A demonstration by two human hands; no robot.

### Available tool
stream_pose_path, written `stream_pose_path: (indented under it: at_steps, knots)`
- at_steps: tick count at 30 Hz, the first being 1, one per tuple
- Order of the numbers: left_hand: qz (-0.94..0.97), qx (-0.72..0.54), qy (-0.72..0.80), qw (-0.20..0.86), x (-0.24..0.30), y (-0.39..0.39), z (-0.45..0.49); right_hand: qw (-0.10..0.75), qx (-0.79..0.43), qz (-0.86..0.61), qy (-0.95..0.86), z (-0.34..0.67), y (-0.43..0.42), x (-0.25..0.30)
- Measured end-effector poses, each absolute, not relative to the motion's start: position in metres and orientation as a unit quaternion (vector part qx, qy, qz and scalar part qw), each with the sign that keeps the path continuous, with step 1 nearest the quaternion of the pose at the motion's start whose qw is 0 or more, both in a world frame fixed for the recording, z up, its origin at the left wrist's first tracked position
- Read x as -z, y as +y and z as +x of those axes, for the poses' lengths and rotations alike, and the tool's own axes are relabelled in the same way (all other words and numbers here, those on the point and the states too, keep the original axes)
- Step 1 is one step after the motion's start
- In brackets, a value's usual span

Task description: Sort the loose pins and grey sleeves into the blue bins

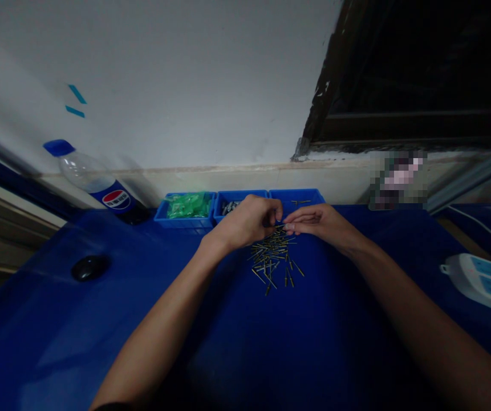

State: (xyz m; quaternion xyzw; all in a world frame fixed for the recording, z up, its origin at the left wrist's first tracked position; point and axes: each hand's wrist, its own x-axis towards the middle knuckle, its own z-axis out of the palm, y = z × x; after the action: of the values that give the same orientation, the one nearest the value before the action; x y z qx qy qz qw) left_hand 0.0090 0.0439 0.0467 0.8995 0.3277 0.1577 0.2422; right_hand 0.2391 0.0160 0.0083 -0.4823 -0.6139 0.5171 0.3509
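Note:
A loose pile of several thin dark screws (pixel 273 260) lies on the blue table (pixel 245 342) in front of me. My left hand (pixel 247 221) is curled over the pile's far edge, fingers pinched on something too small to name. My right hand (pixel 317 221) meets it fingertip to fingertip, fingers pressed together, and what it holds is hidden. Behind the hands stand three small blue bins: the left bin (pixel 185 210) holds green plastic pieces, the middle bin (pixel 234 204) holds grey metal parts, the right bin (pixel 299 198) shows a few screws.
A Pepsi bottle (pixel 95 182) leans at the back left against the wall. A black round object (pixel 89 267) lies on the left of the table. A white power strip (pixel 485 282) sits at the right edge.

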Motion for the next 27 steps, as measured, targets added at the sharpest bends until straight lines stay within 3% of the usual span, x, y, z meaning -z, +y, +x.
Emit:
stream_pose_path:
  at_steps: [9,14,27]
  knots:
    - [0.901,0.001,0.402,0.162,-0.035,0.048,0.003,0.477,-0.397,-0.566,-0.543,0.262,0.029,0.0]
    - [0.889,0.057,0.432,0.138,-0.022,0.045,0.007,0.463,-0.405,-0.558,-0.556,0.264,0.028,-0.004]
    - [0.891,0.057,0.428,0.143,-0.02,0.041,0.016,0.424,-0.432,-0.535,-0.589,0.251,0.022,-0.011]
